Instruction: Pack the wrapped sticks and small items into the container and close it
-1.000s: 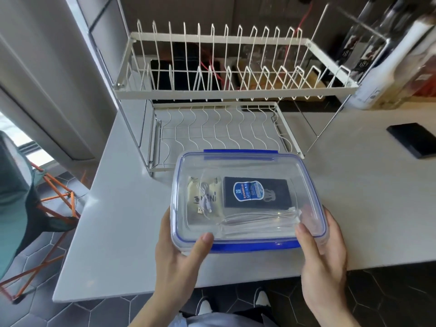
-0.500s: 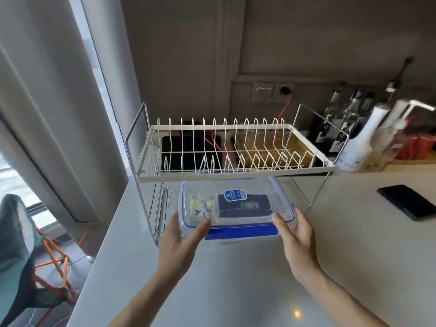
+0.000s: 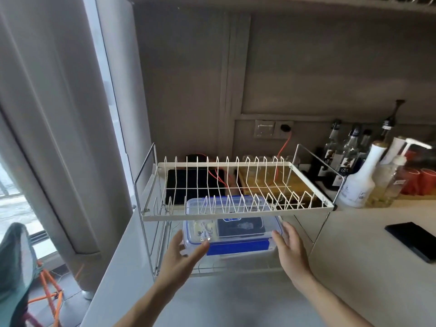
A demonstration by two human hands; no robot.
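The closed container [image 3: 232, 230], carried above the worktop [image 3: 236, 303] a second ago, is now sitting on the lower shelf of the dish rack [image 3: 236, 214]; the left hand [image 3: 181, 258] and right hand [image 3: 291, 249], fingers spread, are flanking it; packing is looking finished.

A home kitchen: a two-tier wire dish rack [image 3: 236, 185] stands on a pale countertop [image 3: 354, 267] beside syrup bottles [image 3: 358, 185] and a wall socket [image 3: 284, 128].
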